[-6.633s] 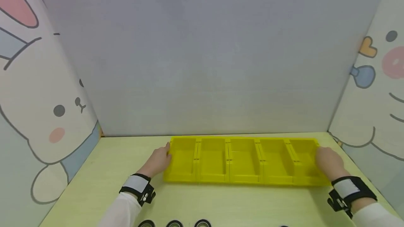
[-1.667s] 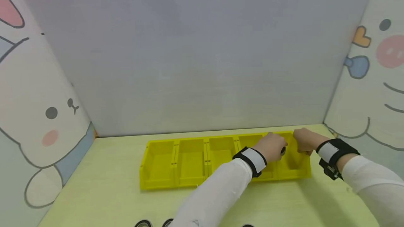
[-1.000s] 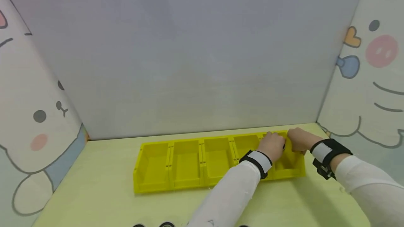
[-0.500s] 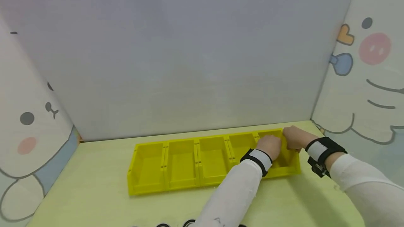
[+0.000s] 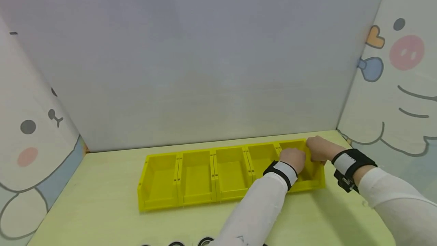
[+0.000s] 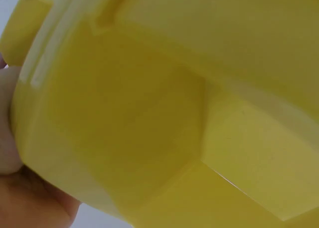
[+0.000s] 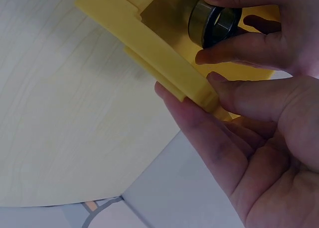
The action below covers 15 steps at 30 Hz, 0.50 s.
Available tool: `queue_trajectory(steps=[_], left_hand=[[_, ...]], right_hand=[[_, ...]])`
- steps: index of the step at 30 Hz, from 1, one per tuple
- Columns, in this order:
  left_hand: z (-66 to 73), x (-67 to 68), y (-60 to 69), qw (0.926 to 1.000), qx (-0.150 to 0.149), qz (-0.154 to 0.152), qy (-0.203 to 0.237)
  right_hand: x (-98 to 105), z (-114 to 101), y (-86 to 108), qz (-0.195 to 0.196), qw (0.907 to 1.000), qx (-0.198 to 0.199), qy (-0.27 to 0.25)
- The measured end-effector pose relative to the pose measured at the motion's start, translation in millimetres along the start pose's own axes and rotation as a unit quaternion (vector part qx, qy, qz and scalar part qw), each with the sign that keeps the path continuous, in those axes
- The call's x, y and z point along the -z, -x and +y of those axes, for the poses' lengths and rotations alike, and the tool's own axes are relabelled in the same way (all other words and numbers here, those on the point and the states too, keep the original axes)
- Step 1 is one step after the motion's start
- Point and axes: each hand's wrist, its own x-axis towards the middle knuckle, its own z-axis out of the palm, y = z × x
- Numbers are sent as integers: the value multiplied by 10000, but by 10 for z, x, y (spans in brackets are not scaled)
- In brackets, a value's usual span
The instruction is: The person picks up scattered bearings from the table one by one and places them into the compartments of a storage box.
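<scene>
A yellow tray (image 5: 232, 170) with a row of compartments stands near the back wall. My left hand (image 5: 294, 158) reaches across into its rightmost compartment. In the right wrist view, the left fingers pinch a dark, shiny bearing (image 7: 200, 24) inside the tray; the head view hides it behind the hand. My right hand (image 5: 321, 149) grips the tray's right end wall, thumb inside and fingers outside. Close up in the left wrist view, yellow tray walls (image 6: 139, 98) fill most of the picture. Fingertips show at its left edge; I cannot tell whose.
More bearings (image 5: 206, 241) lie on the pale tabletop (image 5: 102, 196) at the near edge, partly cut off by the frame and the left sleeve. A grey wall (image 5: 205, 67) closes the back, and cartoon-printed panels (image 5: 406, 98) stand on both sides.
Over several seconds, my left hand has gone from the tray's left end to its rightmost compartment, now holding a bearing. The right hand stays on the right end. Little differs in the last half second.
</scene>
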Motion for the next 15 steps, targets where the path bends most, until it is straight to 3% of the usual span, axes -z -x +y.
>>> queue_trajectory(steps=[8, 15], left_hand=[[46, -18, -25, 9997, -44, -226, 75], [103, -27, -32, 9997, 147, -174, -45]], right_hand=[[3, -1, 35, 72, 9999, 84, 62], [6, 12, 17, 35, 10000, 0, -25]])
